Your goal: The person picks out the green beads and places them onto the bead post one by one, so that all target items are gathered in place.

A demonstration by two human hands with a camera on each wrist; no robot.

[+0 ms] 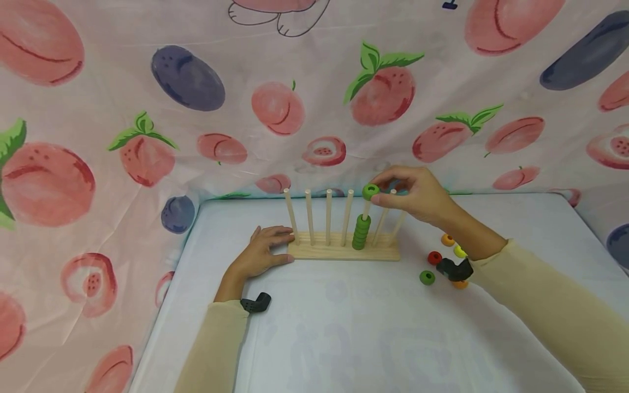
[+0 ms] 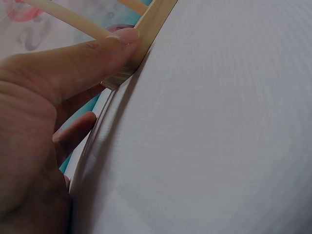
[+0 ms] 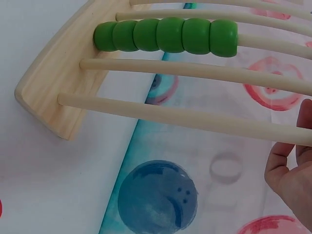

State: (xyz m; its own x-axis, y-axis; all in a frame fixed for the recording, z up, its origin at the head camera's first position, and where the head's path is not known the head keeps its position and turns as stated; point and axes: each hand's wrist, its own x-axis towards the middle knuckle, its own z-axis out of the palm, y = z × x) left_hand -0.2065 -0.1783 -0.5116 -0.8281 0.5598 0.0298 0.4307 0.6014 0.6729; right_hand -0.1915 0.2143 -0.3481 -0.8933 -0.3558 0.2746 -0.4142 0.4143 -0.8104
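Observation:
A wooden peg stand [image 1: 344, 253] with several upright pegs is on the white table. One peg right of its middle carries a stack of green beads [image 1: 361, 233], also large in the right wrist view. My right hand [image 1: 417, 194] pinches another green bead [image 1: 371, 191] between thumb and fingers at the top of that same peg. At the stand's left end, my left hand [image 1: 262, 252] grips the base, its thumb [image 2: 126, 37] on the near side and other fingers round the end. In the right wrist view the pinched bead is out of frame.
Loose beads lie right of the stand, partly under my right forearm: a green bead [image 1: 427, 278], a red bead [image 1: 434, 257], a yellow bead [image 1: 460, 251] and orange ones [image 1: 447, 239]. A fruit-printed cloth [image 1: 236, 180] hangs behind the table's far edge.

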